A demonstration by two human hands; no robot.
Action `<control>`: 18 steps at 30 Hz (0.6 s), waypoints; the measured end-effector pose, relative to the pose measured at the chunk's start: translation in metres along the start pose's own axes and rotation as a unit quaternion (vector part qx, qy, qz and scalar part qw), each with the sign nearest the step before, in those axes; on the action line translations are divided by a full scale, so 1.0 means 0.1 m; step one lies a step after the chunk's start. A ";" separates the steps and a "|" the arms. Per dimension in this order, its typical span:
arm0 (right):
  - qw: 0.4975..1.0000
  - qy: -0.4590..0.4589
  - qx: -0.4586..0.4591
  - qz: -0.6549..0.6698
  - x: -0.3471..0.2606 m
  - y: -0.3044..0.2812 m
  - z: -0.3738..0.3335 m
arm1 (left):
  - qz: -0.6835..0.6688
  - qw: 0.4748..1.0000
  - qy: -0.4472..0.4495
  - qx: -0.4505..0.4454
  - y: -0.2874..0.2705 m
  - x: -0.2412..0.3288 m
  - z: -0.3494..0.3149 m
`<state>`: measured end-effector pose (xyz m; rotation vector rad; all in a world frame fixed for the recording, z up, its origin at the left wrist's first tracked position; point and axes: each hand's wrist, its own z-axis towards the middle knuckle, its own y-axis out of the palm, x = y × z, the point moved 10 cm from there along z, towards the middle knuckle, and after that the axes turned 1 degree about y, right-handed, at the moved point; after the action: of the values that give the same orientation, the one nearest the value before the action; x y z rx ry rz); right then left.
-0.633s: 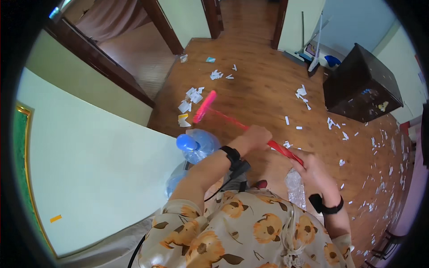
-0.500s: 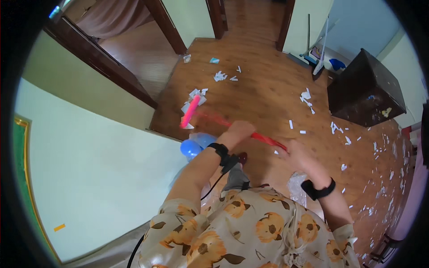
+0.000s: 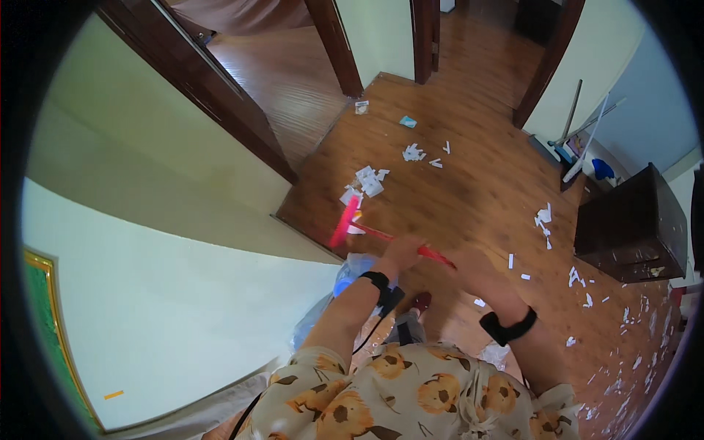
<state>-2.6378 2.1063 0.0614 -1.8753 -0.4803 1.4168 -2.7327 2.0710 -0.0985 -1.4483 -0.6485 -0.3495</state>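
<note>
A pink-headed broom (image 3: 345,221) with a red handle is held low over the wooden floor, its handle slanting down to the right. My left hand (image 3: 405,253) is wrapped round the middle of the handle. Nearer its end, my right hand (image 3: 473,270) is closed on the handle too, its fingers slightly blurred. White paper scraps (image 3: 369,180) lie just beyond the broom head, and a few pieces touch or sit under it. Beside my left wrist, a clear plastic bag with something blue in it (image 3: 343,282) stands against the wall, partly hidden by my forearm.
Small piles of paper strips (image 3: 413,152) and a teal packet (image 3: 408,122) lie farther off. A dark cabinet (image 3: 623,227) stands at the right, with long-handled cleaning tools (image 3: 568,150) behind it. More scraps cover the right floor. A curved white wall (image 3: 169,293) borders the left.
My view has turned, so the room sits farther right and lower. The broom head has moved off the larger paper pile to its near side. Both hands keep their hold.
</note>
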 end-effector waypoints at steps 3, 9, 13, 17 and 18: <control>0.993 0.060 -0.027 -0.095 -0.05 -0.54 -0.18 | -0.033 0.999 0.040 -0.015 -0.18 0.57 0.28; 0.991 0.064 -0.015 -0.120 -0.37 -0.88 -0.31 | 0.009 0.991 0.095 -0.093 -0.51 0.84 0.42; 0.995 0.057 0.021 -0.075 0.13 -0.38 -0.02 | 0.069 0.991 0.028 -0.107 -0.46 0.36 0.55; 0.997 0.061 0.036 -0.019 0.34 0.08 0.48 | 0.100 0.995 0.025 -0.018 -0.36 -0.30 0.52; 0.997 0.067 0.038 -0.017 0.39 0.17 0.56 | 0.038 0.996 -0.078 -0.008 -0.33 -0.52 0.53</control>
<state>-2.6799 2.1393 0.0154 -1.8769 -0.3849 1.2607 -2.8032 2.1114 -0.1034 -1.5218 -0.7148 -0.1835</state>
